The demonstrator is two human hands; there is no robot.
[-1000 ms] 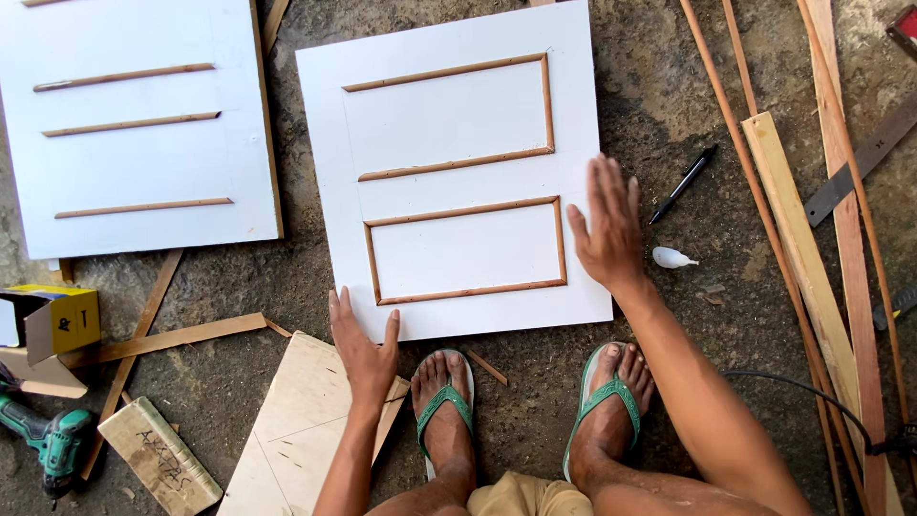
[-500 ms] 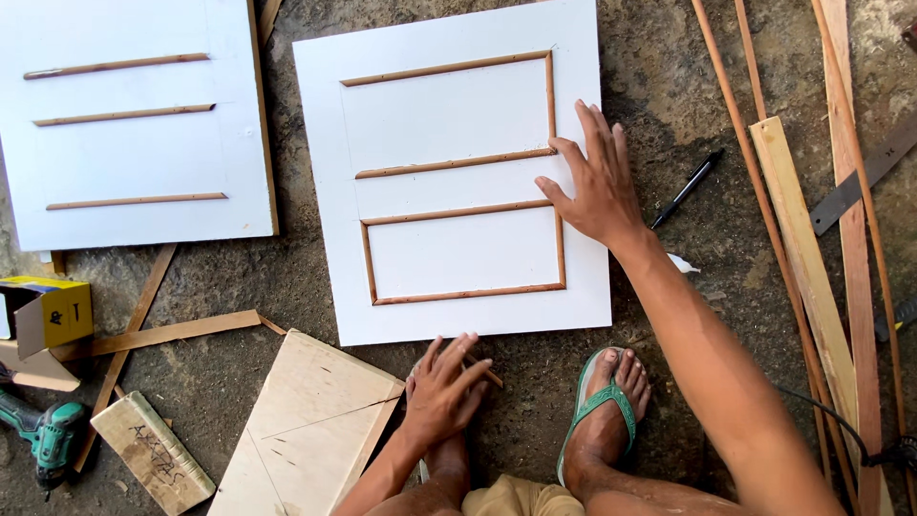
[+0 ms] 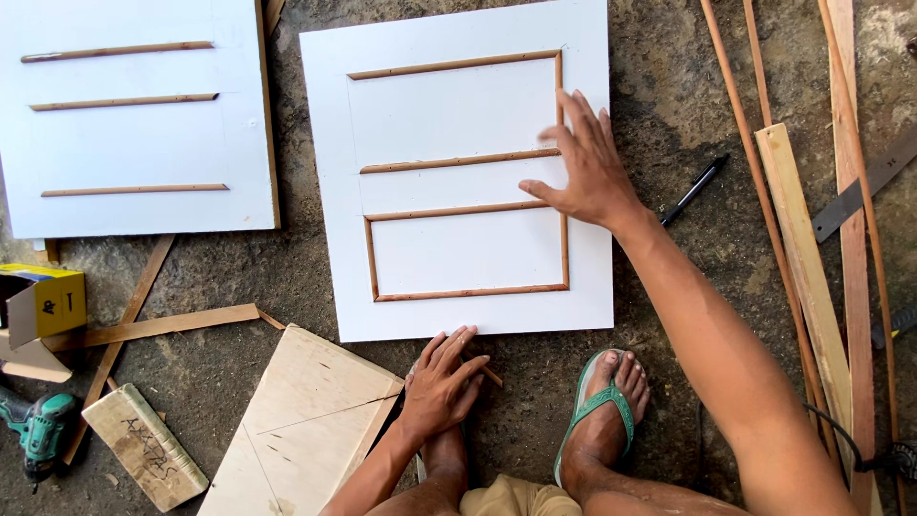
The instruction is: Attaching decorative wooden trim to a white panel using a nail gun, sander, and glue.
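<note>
A white square panel (image 3: 458, 115) with two rectangles of thin wooden trim lies flat on the concrete floor in front of me. My right hand (image 3: 585, 167) rests flat on its right side, fingers spread, over the trim between the two rectangles. My left hand (image 3: 441, 384) lies over my left foot just below the panel's near edge, fingers together, touching a small wooden stick (image 3: 491, 376). It holds nothing that I can see. My right foot (image 3: 604, 411) wears a green sandal.
A second white panel (image 3: 134, 134) with three trim strips lies at the left. A black pen (image 3: 692, 191) lies right of the panel. Long wooden strips (image 3: 812, 277) line the right side. Plywood offcuts (image 3: 306, 420), a wood block (image 3: 143, 446), a yellow box (image 3: 48, 301) and a green drill (image 3: 38, 430) sit at lower left.
My right hand slid up the panel's right side. My left hand left the panel's near edge and dropped onto my left foot.
</note>
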